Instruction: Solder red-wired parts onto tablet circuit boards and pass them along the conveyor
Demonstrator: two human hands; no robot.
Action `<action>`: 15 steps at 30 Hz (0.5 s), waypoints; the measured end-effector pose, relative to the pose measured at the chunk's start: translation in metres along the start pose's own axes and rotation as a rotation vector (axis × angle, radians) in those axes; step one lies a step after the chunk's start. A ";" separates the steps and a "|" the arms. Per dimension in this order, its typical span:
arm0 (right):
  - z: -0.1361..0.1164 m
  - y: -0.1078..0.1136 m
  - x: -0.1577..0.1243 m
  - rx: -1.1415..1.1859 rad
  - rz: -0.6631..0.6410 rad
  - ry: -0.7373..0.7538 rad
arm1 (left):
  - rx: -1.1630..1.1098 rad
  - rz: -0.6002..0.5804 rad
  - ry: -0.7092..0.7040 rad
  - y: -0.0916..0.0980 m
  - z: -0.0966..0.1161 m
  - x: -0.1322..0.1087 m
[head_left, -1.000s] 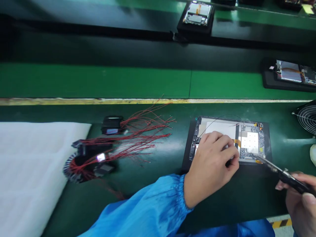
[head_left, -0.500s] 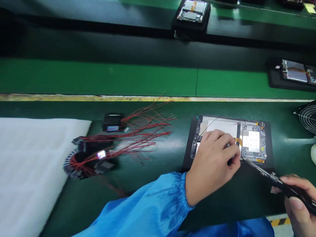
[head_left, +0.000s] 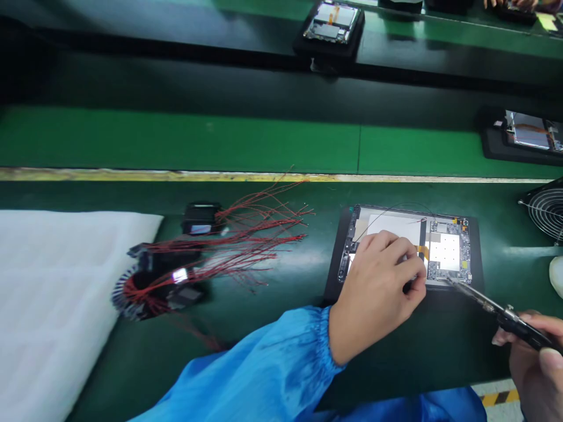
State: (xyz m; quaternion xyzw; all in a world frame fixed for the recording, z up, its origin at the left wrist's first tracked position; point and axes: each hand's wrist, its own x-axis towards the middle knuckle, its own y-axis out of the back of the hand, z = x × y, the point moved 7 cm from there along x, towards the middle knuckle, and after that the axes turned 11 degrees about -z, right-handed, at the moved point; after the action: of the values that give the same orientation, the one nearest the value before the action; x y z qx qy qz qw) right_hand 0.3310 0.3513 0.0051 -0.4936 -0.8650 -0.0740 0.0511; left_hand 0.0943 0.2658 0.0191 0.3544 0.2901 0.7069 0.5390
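One opened tablet point(head_left: 444, 252), two hands point(head_left: 373, 287) point(head_left: 532, 363), one soldering iron point(head_left: 488, 305)

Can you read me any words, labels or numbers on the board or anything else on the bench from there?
No word, brand or number can be read.
Markings on the tablet circuit board: too small to read.
Label on the black box: too blurred to read.
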 end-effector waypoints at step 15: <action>0.009 0.091 -0.063 -0.696 0.490 0.194 | 0.018 0.099 -0.150 0.004 -0.004 0.003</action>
State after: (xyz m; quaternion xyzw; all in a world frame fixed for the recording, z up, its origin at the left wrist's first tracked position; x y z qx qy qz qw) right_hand 0.4407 0.3451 -0.0065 -0.6628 -0.6371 -0.3929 -0.0214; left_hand 0.0886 0.2676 0.0206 0.4251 0.2372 0.7014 0.5207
